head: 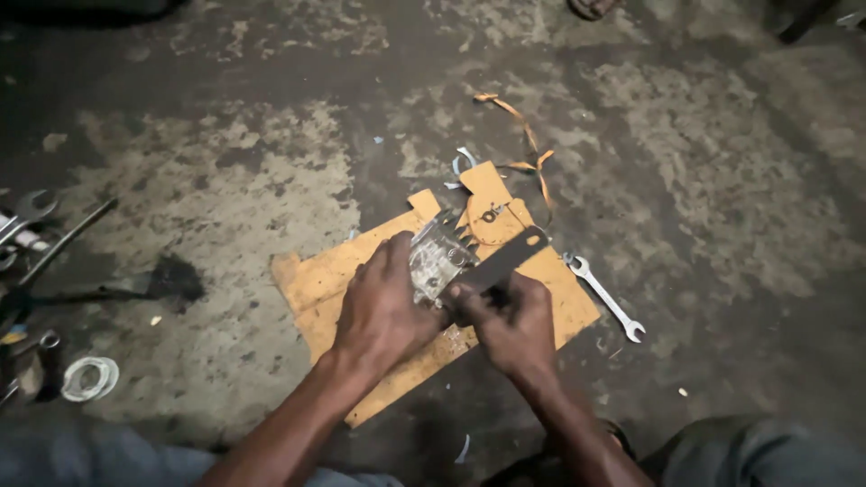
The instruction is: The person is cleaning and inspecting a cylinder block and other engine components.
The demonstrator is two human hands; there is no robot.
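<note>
The left hand (pixel 383 311) presses down on a small grey metal part (pixel 439 261) lying on a sheet of orange cardboard (pixel 316 280) on the stained floor (pixel 722 180), fingers wrapped over its near-left side. The right hand (pixel 514 320) grips a flat dark blade (pixel 505 260), fingers closed tight around it; its long axis runs from the fist up and right, edge meeting the part's right side. An open-ended spanner (pixel 604 298) lies just right of the cardboard.

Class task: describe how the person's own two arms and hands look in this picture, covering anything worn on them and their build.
Both forearms are bare to the elbow, with no sleeves showing. The left hand and right hand wear no gloves, and no watch, ring or bracelet can be seen. The arms are lean, the fingers bare. The dim light hides finer marks.
</note>
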